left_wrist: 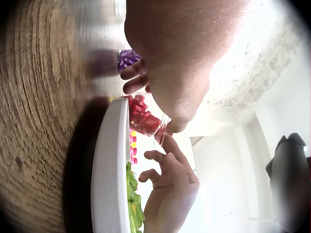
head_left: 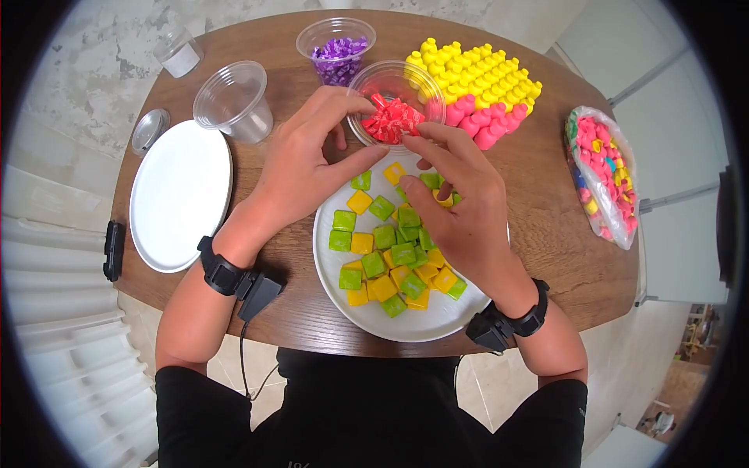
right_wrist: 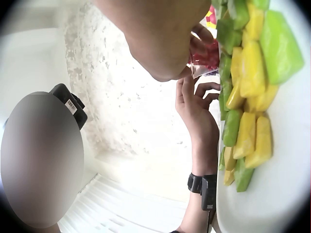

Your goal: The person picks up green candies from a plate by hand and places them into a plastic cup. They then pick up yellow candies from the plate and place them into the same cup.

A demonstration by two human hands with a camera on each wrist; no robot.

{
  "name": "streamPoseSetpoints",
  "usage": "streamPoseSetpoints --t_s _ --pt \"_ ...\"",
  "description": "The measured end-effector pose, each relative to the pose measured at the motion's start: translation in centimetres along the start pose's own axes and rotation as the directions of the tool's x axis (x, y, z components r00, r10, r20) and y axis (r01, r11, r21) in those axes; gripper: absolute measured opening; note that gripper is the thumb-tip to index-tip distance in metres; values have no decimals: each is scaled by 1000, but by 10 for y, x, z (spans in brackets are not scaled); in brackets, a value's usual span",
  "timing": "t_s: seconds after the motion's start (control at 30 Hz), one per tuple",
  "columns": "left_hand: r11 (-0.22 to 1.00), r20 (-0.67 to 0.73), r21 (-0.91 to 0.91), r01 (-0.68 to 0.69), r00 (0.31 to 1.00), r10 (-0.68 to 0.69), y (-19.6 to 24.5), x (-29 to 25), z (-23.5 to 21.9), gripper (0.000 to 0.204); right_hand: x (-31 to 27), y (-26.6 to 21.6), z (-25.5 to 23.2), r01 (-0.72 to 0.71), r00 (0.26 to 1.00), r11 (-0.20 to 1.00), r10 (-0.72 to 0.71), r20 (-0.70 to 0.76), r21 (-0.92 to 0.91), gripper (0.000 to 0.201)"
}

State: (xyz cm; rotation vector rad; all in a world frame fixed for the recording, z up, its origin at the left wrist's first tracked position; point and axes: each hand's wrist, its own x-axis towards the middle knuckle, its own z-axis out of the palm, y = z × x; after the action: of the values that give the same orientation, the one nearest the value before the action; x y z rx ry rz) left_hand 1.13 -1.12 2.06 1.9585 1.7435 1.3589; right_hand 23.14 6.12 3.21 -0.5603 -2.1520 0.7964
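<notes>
A clear plastic cup (head_left: 438, 86) of red wrapped candies (head_left: 392, 118) stands at the far edge of a white plate (head_left: 331, 292). My left hand (head_left: 300, 152) reaches to the cup from the left, index finger over its rim and thumb stretched out toward the plate. From the right, my right hand (head_left: 464, 195) bends its index fingertip to the near rim beside the red candies, the thumb held apart below. Some fingers of both hands are hidden. Green candies (head_left: 403, 253) and yellow candies (head_left: 361, 243) lie heaped on the plate under the hands.
Behind stands a cup of purple candies (head_left: 341, 58). A clear cup (head_left: 234, 101) and a white oval plate (head_left: 181, 199) are at left. Yellow bottle-shaped pieces (head_left: 484, 70) and pink ones (head_left: 488, 125) stand back right. A plastic bag (head_left: 605, 179) of colourful pieces lies at the right edge.
</notes>
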Motion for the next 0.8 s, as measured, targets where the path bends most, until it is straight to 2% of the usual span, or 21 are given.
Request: streamPoseSetpoints --t_s 0.17,0.27,0.37,0.57,0.67,0.73,0.77,0.8 --pt "1000 -8 5 -9 1000 9 -1 1 0 46 0 -6 -1 -8 990 993 24 135 -114 56" --pt "1000 -6 5 3 1000 -3 0 0 0 46 0 -5 -1 65 982 974 -23 189 -216 61" --pt "1000 10 5 13 1000 -13 0 1 -1 46 0 -3 0 70 977 977 -25 213 -204 61" --pt "1000 22 29 6 1000 -7 1 2 -3 46 2 8 5 150 982 973 -126 142 -174 57" --pt "998 51 44 51 997 -53 8 4 -6 45 5 7 4 114 990 984 -101 99 -136 52" --pt "996 -30 92 5 1000 -2 10 5 -9 44 7 8 3 95 994 992 -90 70 -86 49" --pt "995 -22 97 3 1000 -1 11 7 -14 44 8 9 4 75 996 996 -73 45 -42 47" --pt "995 -101 92 -28 994 38 13 9 -21 45 9 10 4 69 997 997 -67 36 -38 47"
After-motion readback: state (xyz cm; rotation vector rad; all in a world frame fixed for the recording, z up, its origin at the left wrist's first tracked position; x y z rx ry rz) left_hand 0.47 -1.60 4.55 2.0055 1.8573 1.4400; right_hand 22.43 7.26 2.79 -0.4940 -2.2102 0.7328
